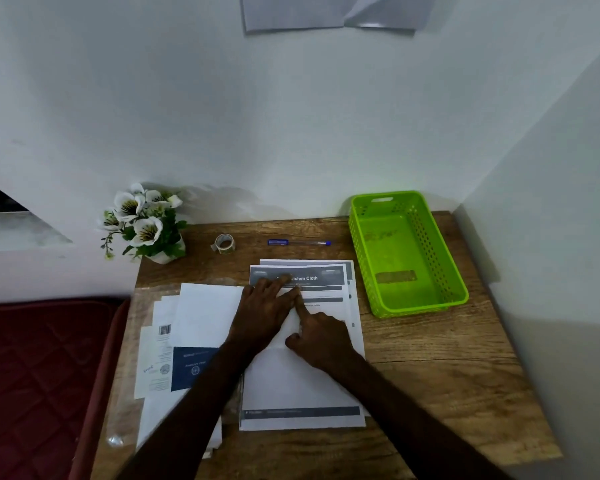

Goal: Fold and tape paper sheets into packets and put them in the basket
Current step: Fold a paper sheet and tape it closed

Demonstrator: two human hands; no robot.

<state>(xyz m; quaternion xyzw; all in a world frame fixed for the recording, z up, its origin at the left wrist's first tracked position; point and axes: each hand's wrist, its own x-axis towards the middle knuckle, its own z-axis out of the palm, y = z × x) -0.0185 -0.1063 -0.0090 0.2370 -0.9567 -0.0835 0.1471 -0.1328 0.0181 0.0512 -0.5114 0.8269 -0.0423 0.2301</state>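
A printed paper sheet [302, 386] lies on a small stack in the middle of the wooden table [430, 368]. Its near part is folded up over the print. My left hand [267, 306] lies flat on the fold with straight fingers. My right hand [321, 336] presses the sheet with its extended index finger, the other fingers curled. A green perforated basket [459, 271] stands at the back right with nothing in it. A roll of clear tape [224, 243] sits at the back of the table.
A blue pen [298, 242] lies behind the stack. More papers [187, 341] in a clear plastic sleeve lie to the left. A pot of white flowers [146, 223] stands at the back left corner. Walls close in behind and on the right; a red mattress [39, 375] lies left.
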